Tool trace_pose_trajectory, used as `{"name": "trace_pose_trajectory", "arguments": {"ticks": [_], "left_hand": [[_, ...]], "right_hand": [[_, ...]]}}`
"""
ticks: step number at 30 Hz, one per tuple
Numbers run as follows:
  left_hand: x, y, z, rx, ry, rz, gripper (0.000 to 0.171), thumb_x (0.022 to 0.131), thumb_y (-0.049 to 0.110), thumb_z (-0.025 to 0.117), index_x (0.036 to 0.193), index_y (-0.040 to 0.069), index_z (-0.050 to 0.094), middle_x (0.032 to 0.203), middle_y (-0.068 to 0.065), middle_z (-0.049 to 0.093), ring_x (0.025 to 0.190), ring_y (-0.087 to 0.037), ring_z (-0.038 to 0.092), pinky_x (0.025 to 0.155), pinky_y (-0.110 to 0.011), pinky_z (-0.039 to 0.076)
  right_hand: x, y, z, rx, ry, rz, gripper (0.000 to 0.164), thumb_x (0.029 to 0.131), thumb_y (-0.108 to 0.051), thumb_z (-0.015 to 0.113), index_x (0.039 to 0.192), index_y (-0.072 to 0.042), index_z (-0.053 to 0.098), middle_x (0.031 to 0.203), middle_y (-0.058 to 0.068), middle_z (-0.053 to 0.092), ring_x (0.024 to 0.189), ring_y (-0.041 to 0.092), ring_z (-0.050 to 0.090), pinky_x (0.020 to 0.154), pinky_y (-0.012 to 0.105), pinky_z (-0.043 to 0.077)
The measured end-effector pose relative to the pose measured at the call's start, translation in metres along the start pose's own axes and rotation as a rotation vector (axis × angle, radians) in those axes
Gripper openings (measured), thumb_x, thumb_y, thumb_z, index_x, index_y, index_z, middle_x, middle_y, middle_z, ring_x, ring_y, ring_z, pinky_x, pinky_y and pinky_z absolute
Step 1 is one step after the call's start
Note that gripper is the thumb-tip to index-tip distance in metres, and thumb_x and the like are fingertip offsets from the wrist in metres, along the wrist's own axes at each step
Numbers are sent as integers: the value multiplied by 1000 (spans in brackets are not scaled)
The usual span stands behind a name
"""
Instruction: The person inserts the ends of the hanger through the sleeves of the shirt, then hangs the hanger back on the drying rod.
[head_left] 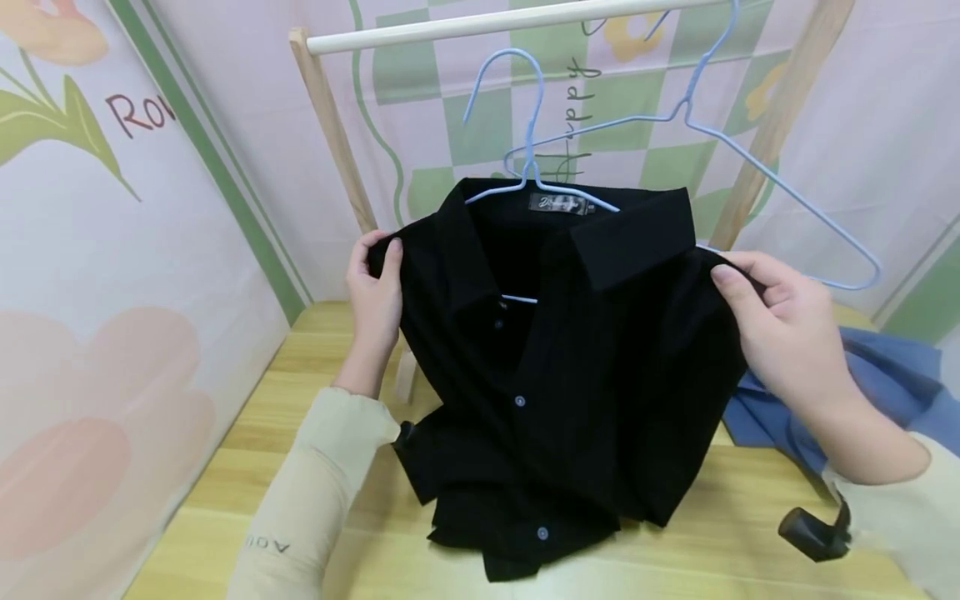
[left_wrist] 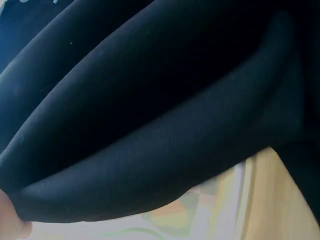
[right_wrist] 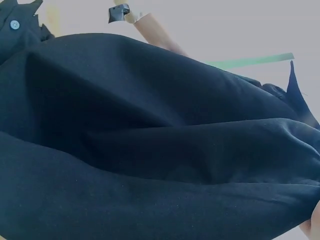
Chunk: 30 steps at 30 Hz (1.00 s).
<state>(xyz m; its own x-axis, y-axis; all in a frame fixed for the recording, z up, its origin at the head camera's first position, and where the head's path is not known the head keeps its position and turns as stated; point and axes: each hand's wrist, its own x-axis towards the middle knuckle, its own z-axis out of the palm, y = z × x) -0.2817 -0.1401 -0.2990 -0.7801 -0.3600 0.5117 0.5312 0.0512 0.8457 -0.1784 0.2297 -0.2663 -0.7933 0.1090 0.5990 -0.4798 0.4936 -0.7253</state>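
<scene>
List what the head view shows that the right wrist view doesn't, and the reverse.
Only the head view: a light-blue hanger in the collar of the black shirt, the shirt's neck label, a second hanger, the rack, and blue cloth on the table.

Only the right wrist view: close-up detail of long folds, in cloth the head view shows as nearly flat black.

Both: the shirt, a button, the left forearm, and the right hand, just a sliver in the wrist view.

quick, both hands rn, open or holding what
Left hand: holding the black shirt at one shoulder.
Right hand: holding the black shirt's other shoulder.
</scene>
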Motion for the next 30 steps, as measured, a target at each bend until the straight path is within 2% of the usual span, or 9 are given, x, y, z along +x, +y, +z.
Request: {"name": "trace_pose_trajectory", "arguments": {"ticks": [5,10,14,17,21,25,30], "left_hand": [[7,4,10,2,2,18,30,104,11,60,130,-3,55,132,-13,57,116,-15,54,102,-27,42],[13,4,19,-11,0,-16,35,105,9,57,138,0,48,137,-10,51,117,-17,54,100,-27,43],[20,6,24,39,3,-37,36,105,10,56,140,3,47,144,-8,47,127,-14,48,105,-23,37],[27,9,29,79,-16,-45,39,106,14,56,143,7,44,149,-6,44,132,-11,44,108,-21,33],[31,13,34,138,-51,-78,50,107,20,55,152,14,35,158,-1,35,140,-5,33,113,-21,25],[30,11,38,181,-63,-91,60,107,20,55,159,17,27,166,3,24,147,-2,19,118,-22,16],[28,8,42,180,-58,-51,66,105,15,56,162,17,22,169,0,20,150,-5,16,118,-21,14]], "right_hand": [[9,-7,-5,45,28,-14,17,102,-11,64,112,-15,78,85,-17,72,69,1,59,66,9,47],[18,-13,-6,22,68,-4,17,102,-15,66,112,-15,78,79,-19,69,62,1,55,62,9,44],[25,-16,-4,-21,96,9,20,101,-18,67,116,-11,78,88,-24,69,74,1,57,68,9,44],[31,-17,-2,-23,110,6,21,101,-19,66,116,-10,78,75,-19,66,68,2,55,64,11,43],[37,-19,-1,-18,129,9,17,101,-20,67,112,-14,78,61,-14,58,60,3,51,60,12,41],[41,-20,1,-1,142,9,15,100,-20,68,110,-15,79,71,-18,64,70,3,56,66,12,44],[46,-21,3,21,163,-2,14,100,-18,68,109,-15,79,83,-19,68,75,3,57,69,14,44]]}}
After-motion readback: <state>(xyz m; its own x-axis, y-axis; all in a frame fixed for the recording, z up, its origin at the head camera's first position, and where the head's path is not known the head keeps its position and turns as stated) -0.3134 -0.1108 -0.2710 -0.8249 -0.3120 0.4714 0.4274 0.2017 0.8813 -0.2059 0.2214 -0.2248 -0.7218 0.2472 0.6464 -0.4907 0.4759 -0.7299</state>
